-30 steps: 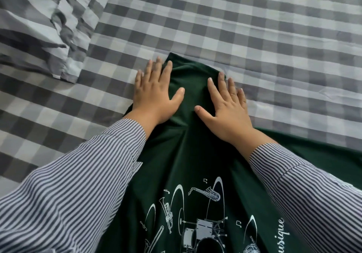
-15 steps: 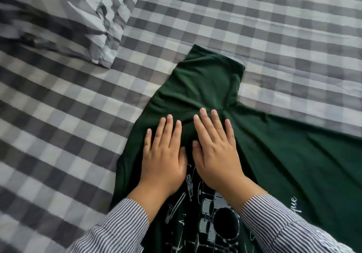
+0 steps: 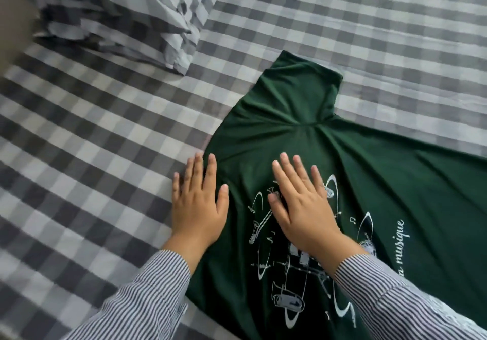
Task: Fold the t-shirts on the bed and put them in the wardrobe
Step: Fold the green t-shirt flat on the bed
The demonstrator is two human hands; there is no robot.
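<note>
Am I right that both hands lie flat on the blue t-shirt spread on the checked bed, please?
Not quite: the t-shirt is dark green, not blue, as the head view shows. The rest holds: the left hand and right hand lie flat on it, on the checked bed.

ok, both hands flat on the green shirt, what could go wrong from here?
1. Creases fan out from the bunched seam where the sleeve joins; folding now would likely lock them in.
2. The left hand straddles the shirt edge, fingers partly on the sheet; a push could drag the sheet and skew the shirt.
3. The right hand presses on the print; rubbing may bunch fabric there.
</note>
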